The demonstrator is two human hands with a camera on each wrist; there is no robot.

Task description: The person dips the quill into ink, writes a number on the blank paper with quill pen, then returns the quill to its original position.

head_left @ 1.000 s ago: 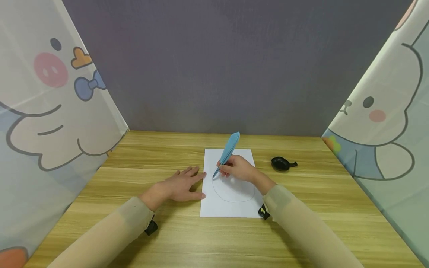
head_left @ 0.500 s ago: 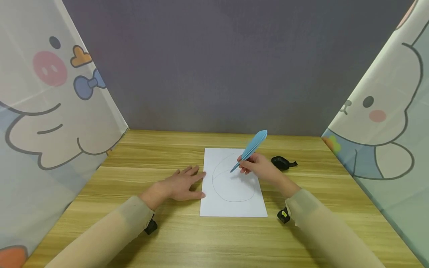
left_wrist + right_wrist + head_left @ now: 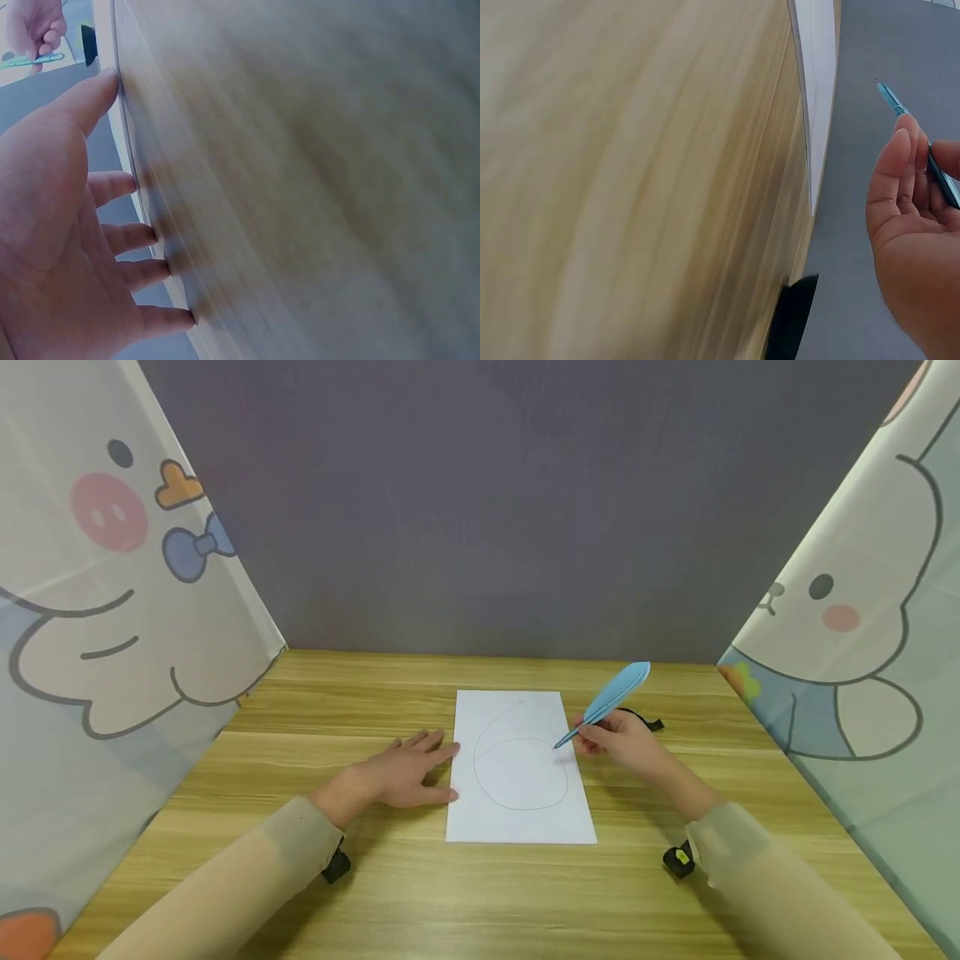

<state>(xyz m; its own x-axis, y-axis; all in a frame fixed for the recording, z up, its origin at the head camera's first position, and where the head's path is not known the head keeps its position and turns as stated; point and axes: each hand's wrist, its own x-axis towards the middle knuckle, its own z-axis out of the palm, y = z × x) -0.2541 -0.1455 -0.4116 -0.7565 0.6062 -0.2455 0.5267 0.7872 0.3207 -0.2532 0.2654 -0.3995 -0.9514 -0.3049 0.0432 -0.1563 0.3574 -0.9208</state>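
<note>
A blue feather-shaped pen (image 3: 611,697) is pinched by my right hand (image 3: 626,743), just past the paper's right edge in the head view. Its tip points left over the paper; in the right wrist view the pen (image 3: 891,97) is held up off the sheet. The white paper (image 3: 517,827) bears a thin line drawn as a large loop with a curved stroke rising from its left side, like a 6. My left hand (image 3: 408,772) lies with fingers spread on the table, thumb and a fingertip touching the paper's left edge. The left wrist view shows those straight fingers (image 3: 131,236).
A wood-grain table (image 3: 375,893) lies under everything. A black rounded object with a short tail (image 3: 655,724) is partly hidden behind my right hand. A dark grey panel (image 3: 480,510) stands at the back, with cartoon-printed cloths (image 3: 150,635) at both sides.
My right hand has moved right with the pen, from the loop's left side to the paper's right edge. The loop's upper line now shows. My left hand has stayed put.
</note>
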